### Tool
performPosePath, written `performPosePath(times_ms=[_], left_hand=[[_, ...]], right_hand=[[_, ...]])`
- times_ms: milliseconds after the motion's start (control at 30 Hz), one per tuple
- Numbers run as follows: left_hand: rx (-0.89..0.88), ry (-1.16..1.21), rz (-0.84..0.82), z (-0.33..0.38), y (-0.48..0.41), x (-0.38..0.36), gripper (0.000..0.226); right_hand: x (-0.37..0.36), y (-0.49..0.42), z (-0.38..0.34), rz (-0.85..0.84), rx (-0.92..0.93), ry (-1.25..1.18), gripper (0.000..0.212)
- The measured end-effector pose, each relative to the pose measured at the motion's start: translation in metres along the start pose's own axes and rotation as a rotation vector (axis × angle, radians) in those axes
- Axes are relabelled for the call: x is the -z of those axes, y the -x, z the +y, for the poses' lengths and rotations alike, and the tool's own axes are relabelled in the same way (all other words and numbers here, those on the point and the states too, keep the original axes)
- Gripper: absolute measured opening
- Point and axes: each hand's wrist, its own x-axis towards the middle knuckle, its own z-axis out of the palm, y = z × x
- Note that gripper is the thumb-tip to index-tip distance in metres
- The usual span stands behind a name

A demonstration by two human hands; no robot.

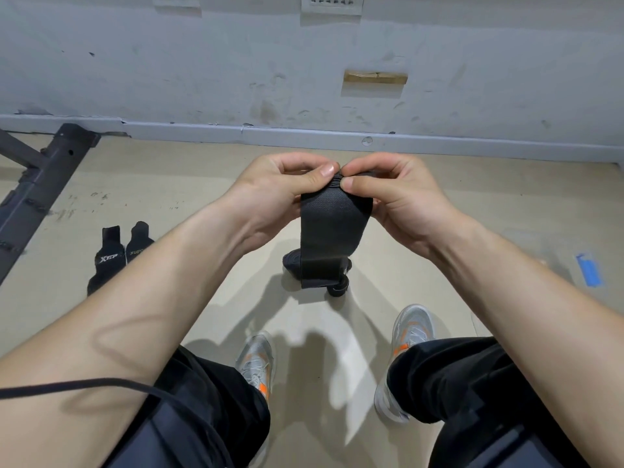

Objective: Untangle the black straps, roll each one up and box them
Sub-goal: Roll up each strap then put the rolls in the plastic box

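Note:
A wide black strap (pixel 329 231) hangs down in mid-air in front of me, its lower end dangling just above the floor. My left hand (pixel 280 190) and my right hand (pixel 391 190) both pinch its top end between thumb and fingers, thumbs nearly touching. That top end looks folded or curled over. On the floor behind the hanging strap lies a small dark heap of more strap (pixel 293 261), partly hidden. No box is in view.
Two black socks (pixel 118 255) with white lettering lie on the floor to the left. A dark metal frame (pixel 40 184) runs along the far left. My feet in grey and orange shoes (pixel 256 366) stand below. Blue tape (pixel 589 270) marks the floor at right. A black cable (pixel 101 383) crosses my left arm.

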Motion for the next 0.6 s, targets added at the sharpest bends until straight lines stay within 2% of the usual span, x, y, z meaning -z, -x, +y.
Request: performPosePath(times_ms=[133, 367, 467, 533, 600], left_hand=[[-0.073, -0.042, 0.129, -0.008, -0.003, -0.007, 0.016], [-0.072, 0.036, 0.158, -0.006, -0.001, -0.009, 0.021], [-0.075, 0.034, 0.18, -0.006, 0.0, -0.01, 0.023], [-0.086, 0.022, 0.192, -0.007, 0.0, -0.011, 0.024], [-0.108, 0.008, 0.197, -0.008, 0.0, -0.013, 0.025]], right_hand=[[0.001, -0.002, -0.001, 0.016, -0.041, -0.047, 0.021], [0.0, -0.003, -0.002, -0.016, -0.049, -0.062, 0.015], [0.001, -0.004, -0.002, -0.026, -0.073, 0.103, 0.008], [0.003, -0.004, 0.0, -0.045, -0.03, 0.266, 0.013], [0.005, -0.005, 0.0, -0.029, 0.014, 0.304, 0.011]])
